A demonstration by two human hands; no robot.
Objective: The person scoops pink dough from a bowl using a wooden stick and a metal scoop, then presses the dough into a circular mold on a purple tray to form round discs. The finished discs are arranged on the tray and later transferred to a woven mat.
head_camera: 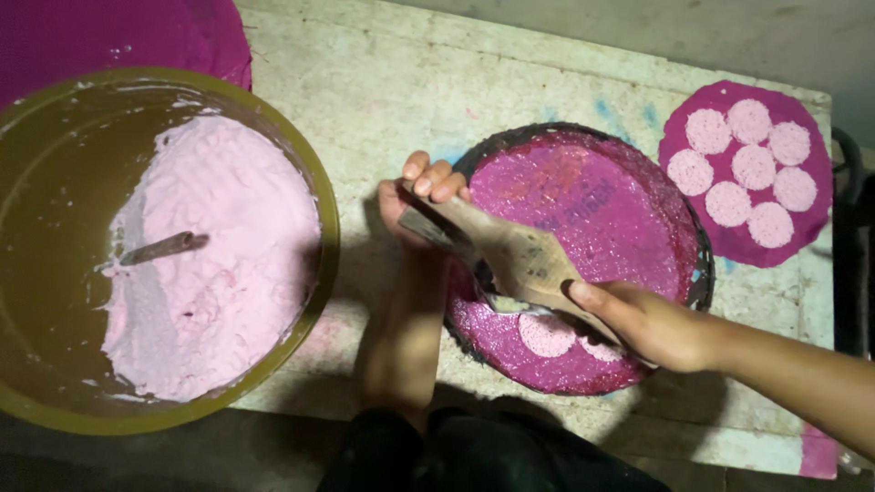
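Left hand (421, 202) clenched on tray (694, 290) rim to steady it, right hand (643, 321) grasping scoop (519, 260) low over disc (547, 335)

Round magenta tray (629, 196) near tabletop's right half, rim dark, surface wet-looking. Wooden scraper (510, 255) tilted across its left side, blade end down. Two pale pink discs (547, 335) lie at tray's near edge.
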